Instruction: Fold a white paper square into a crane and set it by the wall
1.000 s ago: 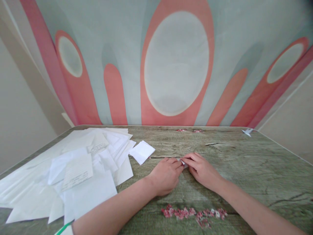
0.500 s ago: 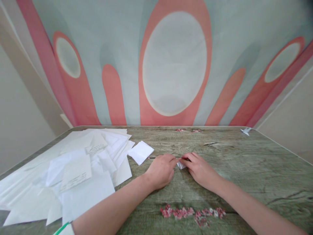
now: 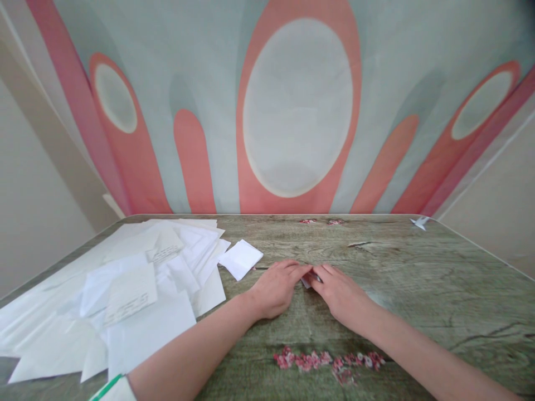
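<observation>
Near the middle of the table, a small folded white paper (image 3: 306, 283) lies mostly covered by my fingers. My left hand (image 3: 276, 288) is closed, its fingertips pinching the paper's far edge from the left. From the right, my right hand (image 3: 340, 294) presses on the same paper with bent fingers, its fingertips meeting those of the left. Only a small white corner shows between the hands; its exact folds are hidden. Just beyond my left hand lies a little stack of white paper squares (image 3: 241, 259).
White paper sheets (image 3: 154, 334) spread in a loose pile over the table's left side, two with writing on them. A small folded white paper figure (image 3: 419, 223) sits at the far right corner. Pink blossoms (image 3: 309, 361) are printed on the wood-patterned tabletop (image 3: 438, 295). A patterned backdrop (image 3: 221, 72) rises behind.
My right fingers have shifted slightly left and over the folded paper, so less of it shows. My left hand has moved slightly, its fingers now reaching further over the paper's far edge.
</observation>
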### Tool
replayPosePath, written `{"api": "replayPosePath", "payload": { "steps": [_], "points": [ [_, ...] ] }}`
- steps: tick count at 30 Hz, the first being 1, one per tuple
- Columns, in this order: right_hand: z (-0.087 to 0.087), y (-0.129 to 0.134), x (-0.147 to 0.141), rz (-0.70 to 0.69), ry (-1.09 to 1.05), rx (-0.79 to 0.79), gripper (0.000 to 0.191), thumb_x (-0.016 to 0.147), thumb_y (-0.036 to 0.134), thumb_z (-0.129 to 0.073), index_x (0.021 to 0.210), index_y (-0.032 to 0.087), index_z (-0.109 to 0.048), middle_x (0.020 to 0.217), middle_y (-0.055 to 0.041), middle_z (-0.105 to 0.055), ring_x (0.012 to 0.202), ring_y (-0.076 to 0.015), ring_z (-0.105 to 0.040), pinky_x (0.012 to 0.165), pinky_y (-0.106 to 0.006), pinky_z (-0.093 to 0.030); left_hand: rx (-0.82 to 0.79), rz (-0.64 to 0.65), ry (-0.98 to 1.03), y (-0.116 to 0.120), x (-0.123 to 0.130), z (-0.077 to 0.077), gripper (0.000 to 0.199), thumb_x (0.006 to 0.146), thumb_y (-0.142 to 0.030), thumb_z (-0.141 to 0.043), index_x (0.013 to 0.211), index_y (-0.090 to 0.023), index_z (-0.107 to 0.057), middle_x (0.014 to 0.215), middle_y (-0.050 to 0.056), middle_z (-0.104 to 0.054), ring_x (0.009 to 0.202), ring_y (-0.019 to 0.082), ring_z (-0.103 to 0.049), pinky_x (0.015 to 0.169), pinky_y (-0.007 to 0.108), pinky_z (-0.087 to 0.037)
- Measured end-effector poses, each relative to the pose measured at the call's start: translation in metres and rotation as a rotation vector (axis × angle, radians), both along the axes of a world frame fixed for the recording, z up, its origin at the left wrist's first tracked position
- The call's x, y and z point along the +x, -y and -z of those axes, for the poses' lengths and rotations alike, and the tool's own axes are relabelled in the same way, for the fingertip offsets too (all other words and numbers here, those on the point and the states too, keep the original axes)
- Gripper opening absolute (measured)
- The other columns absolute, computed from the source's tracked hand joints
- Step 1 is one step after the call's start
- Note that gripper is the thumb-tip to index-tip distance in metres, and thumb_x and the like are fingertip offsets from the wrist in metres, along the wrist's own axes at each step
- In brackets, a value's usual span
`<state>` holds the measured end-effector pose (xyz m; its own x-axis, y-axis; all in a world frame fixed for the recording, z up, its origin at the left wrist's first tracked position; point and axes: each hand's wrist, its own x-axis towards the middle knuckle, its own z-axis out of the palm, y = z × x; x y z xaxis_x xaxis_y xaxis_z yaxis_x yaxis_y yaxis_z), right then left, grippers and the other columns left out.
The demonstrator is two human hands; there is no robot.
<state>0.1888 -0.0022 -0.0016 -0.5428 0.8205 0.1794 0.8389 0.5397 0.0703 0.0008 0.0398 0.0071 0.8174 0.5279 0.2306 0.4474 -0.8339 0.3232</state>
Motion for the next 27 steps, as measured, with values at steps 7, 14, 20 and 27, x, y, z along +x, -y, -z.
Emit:
{"api": "replayPosePath", "payload": {
  "steps": [7,14,20,27],
  "points": [
    [0.006,0.003,-0.002,0.016,0.069,0.022,0.037,0.084,0.006,-0.043,0.119,0.013,-0.052,0.105,-0.0124,-0.057,0.095,-0.0256,-0.051,0.081,-0.039,-0.046,-0.015,-0.009,-0.004,-0.001,0.000,-0.002,0.054,0.080,-0.008,-0.037,0.133,-0.020,-0.034,0.128,0.007,-0.049,0.119,0.021,-0.042,0.101,0.037,-0.033],
    [0.004,0.008,-0.001,0.003,0.049,-0.025,0.045,0.082,0.005,-0.043,0.127,0.011,-0.046,0.121,-0.0163,-0.052,0.110,-0.0280,-0.047,0.090,-0.043,-0.042,0.026,-0.058,-0.083,-0.003,0.001,-0.001,0.051,0.083,-0.011,-0.037,0.134,-0.018,-0.032,0.128,0.010,-0.049,0.117,0.021,-0.046,0.099,0.037,-0.034],
    [-0.005,0.012,0.002,-0.018,-0.029,-0.142,0.055,0.077,0.001,-0.040,0.130,0.016,-0.044,0.134,-0.0154,-0.043,0.123,-0.0261,-0.037,0.098,-0.045,-0.035,0.036,-0.075,-0.135,-0.002,0.002,-0.004,0.052,0.085,-0.013,-0.036,0.136,-0.018,-0.027,0.131,0.010,-0.048,0.119,0.020,-0.044,0.100,0.037,-0.032],
    [-0.004,0.011,0.008,-0.040,-0.067,-0.270,0.066,0.069,-0.001,-0.044,0.132,0.019,-0.043,0.141,-0.0140,-0.034,0.129,-0.0250,-0.029,0.102,-0.043,-0.029,0.037,-0.063,-0.176,0.001,0.002,-0.009,0.056,0.084,-0.012,-0.035,0.138,-0.016,-0.018,0.134,0.011,-0.044,0.122,0.019,-0.041,0.102,0.037,-0.029]
  ]
}}
